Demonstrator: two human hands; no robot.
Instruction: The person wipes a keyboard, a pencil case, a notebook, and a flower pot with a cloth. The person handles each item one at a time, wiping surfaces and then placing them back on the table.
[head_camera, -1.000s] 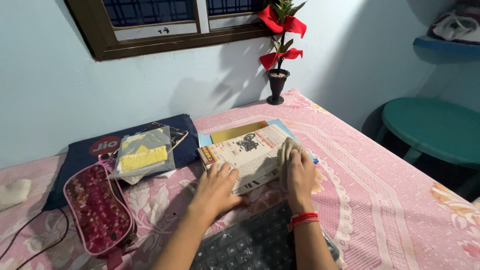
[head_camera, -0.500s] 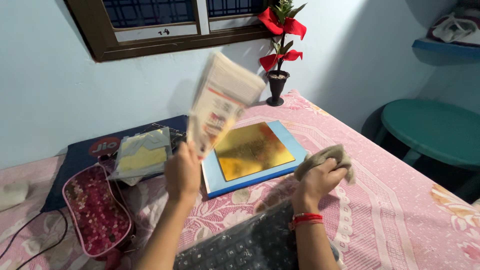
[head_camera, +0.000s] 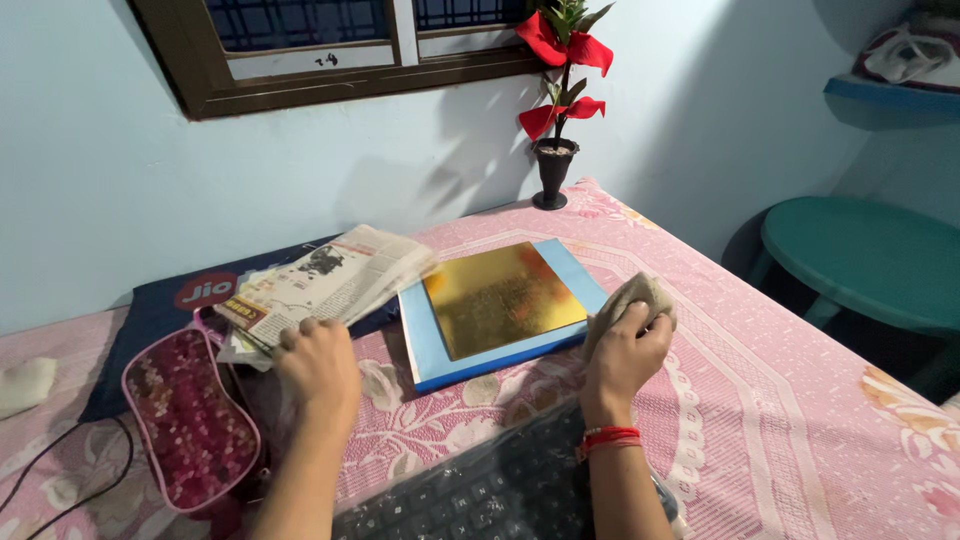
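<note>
My left hand (head_camera: 318, 366) grips the near edge of a folded newspaper (head_camera: 325, 280), which lies low over the dark blue bag (head_camera: 150, 305) at the left. A beige cloth (head_camera: 630, 300) is bunched in my right hand (head_camera: 625, 352), beside the right edge of a blue book (head_camera: 500, 345). On that blue book lies a gold-covered book (head_camera: 498, 297), uncovered. A red band circles my right wrist.
A pink patterned pouch (head_camera: 190, 420) lies at the near left. A dark keyboard (head_camera: 480, 490) sits at the near edge of the pink cloth-covered table (head_camera: 780, 400). A potted plant with red leaves (head_camera: 555, 110) stands by the wall. A teal stool (head_camera: 865, 260) is at right.
My left hand lifted the newspaper off the gold-covered book, swung it up and left, and now lowers it onto the blue bag. My right hand drew the cloth off to the right.
</note>
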